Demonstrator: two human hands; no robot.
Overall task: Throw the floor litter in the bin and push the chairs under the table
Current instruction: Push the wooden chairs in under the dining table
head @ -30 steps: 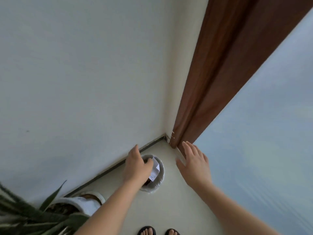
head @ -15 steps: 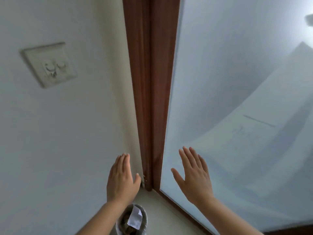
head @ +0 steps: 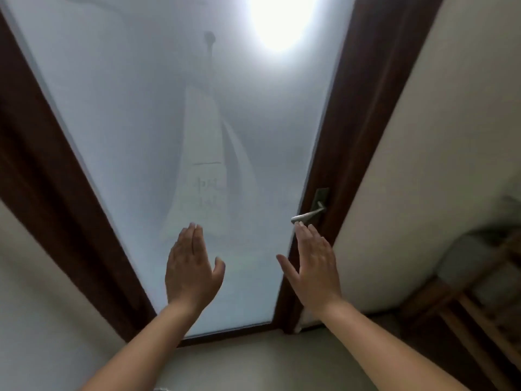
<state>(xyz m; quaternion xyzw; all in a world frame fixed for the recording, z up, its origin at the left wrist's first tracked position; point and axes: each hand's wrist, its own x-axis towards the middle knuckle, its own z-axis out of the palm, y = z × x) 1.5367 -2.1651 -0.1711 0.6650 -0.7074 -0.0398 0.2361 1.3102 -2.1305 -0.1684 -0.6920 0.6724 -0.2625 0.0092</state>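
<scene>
My left hand [head: 190,268] is raised in front of me, flat, fingers together, holding nothing. At the same height and a little apart from it, my right hand [head: 317,266] is also flat and empty; its fingertips sit just below a door handle. No bin, litter, table or task chair appears in the head view, apart from a thin pale sliver [head: 160,388] at the bottom edge that I cannot identify.
A frosted glass door [head: 174,122] in a dark wooden frame [head: 358,114] fills the view, with a metal lever handle [head: 307,215] on its right side. A pale wall stands either side. A blurred wooden rack [head: 479,300] stands at the lower right.
My left hand let go of the white paper into the bin, then rose. The view swung up and to the right from the corner bin to the door, and the bin left the frame.
</scene>
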